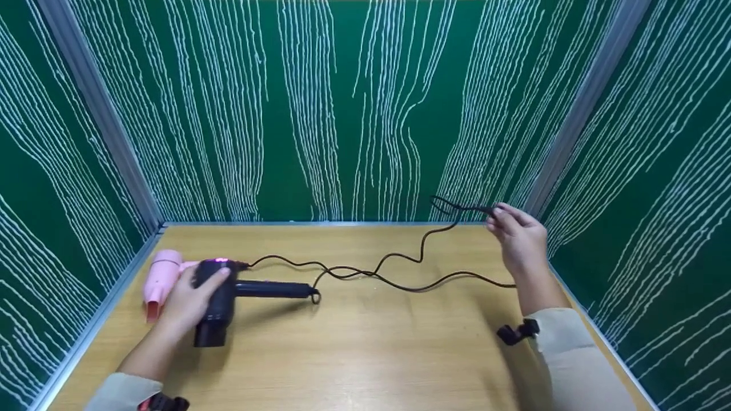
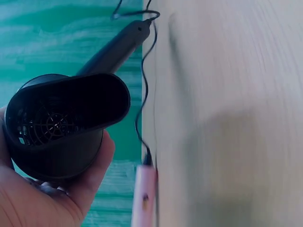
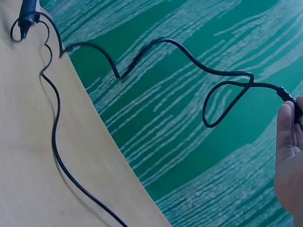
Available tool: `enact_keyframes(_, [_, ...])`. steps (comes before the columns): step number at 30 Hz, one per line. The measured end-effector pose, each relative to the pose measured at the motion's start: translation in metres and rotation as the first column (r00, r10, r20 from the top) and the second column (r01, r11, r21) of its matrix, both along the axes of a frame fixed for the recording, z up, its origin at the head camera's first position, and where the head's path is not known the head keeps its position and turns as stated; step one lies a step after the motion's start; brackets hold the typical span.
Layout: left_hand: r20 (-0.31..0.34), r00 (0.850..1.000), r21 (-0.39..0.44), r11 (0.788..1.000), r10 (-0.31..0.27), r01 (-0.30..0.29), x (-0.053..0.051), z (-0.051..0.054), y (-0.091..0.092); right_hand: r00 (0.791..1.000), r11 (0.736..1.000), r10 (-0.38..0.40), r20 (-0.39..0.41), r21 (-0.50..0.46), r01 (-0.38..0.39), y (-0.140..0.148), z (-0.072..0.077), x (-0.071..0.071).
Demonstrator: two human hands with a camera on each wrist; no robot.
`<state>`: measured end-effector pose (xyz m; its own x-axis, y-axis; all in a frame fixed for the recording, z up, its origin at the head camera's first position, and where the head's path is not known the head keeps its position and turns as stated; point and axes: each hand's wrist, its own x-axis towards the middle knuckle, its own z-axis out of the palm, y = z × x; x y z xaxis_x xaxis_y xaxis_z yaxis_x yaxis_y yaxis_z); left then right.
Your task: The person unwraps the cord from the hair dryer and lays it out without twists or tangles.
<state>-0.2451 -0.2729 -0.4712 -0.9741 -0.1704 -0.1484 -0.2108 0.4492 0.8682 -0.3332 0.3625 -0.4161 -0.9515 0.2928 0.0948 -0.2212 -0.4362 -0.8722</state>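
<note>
My left hand (image 1: 185, 302) grips a black hair dryer (image 1: 220, 302) round its body, a little above the table, with its handle pointing right. In the left wrist view the dryer's wide flat nozzle (image 2: 109, 101) faces the camera, and a grille shows inside. A pink hair dryer (image 1: 163, 277) lies just left of that hand, partly hidden by it. My right hand (image 1: 521, 240), raised at the far right, pinches the plug (image 3: 296, 106) of a black cord (image 1: 422, 245); its prongs are hidden by the fingers. The cord hangs in a loop beside the plug.
A second dark cord (image 1: 457, 275) crosses the first near the middle of the wooden table (image 1: 365, 354) and runs right, under the right forearm. Green walls (image 1: 354, 114) with white wavy lines and grey metal posts (image 1: 103, 114) enclose the table at the back and sides.
</note>
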Motion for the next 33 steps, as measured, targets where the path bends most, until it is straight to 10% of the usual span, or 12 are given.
enact_keyframes(9, [0.114, 0.986, 0.167, 0.976, 0.119, -0.137, 0.011, -0.026, -0.071, 0.998, 0.997, -0.033, 0.052, -0.075, 0.037, 0.048, -0.007, 0.025])
enact_keyframes(18, [0.186, 0.970, 0.113, 0.977, 0.160, -0.183, 0.028, -0.034, -0.108, 0.993, 0.983, -0.035, 0.117, -0.173, 0.055, 0.094, -0.024, 0.044])
enact_keyframes(33, [0.457, 0.886, 0.371, 0.890, 0.073, -0.264, 0.055, -0.035, -0.160, 0.954, 0.948, -0.128, 0.270, -0.249, 0.197, 0.137, -0.045, 0.049])
